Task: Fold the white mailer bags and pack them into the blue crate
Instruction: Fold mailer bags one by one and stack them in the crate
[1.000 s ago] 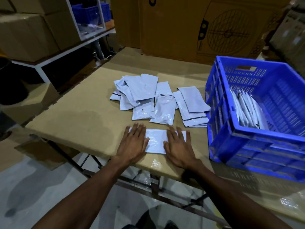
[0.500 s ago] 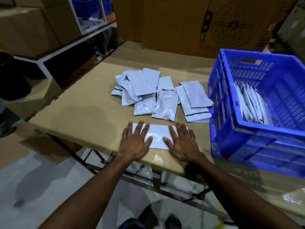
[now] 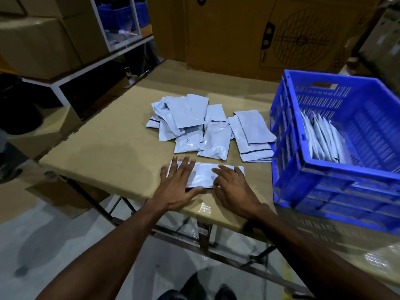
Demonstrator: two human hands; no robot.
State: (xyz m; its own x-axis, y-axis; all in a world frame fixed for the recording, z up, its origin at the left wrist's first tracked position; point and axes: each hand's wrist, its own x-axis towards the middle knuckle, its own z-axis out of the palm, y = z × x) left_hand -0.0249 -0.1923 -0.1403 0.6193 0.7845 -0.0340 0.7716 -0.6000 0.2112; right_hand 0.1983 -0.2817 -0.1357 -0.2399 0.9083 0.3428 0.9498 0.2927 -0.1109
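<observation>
White mailer bag, folded to a long strip, flat at the near edge of the cardboard-covered tabletop. Left hand: fingers spread wide, palm pressing the strip's left end. Right hand: fingers loosely curled, resting on its right end, gripping nothing. Loose pile of unfolded bags just beyond. Blue crate at right on the tabletop, with folded bags standing on edge against its left wall.

Bag pile mid-table — crate right, bags inside.
</observation>
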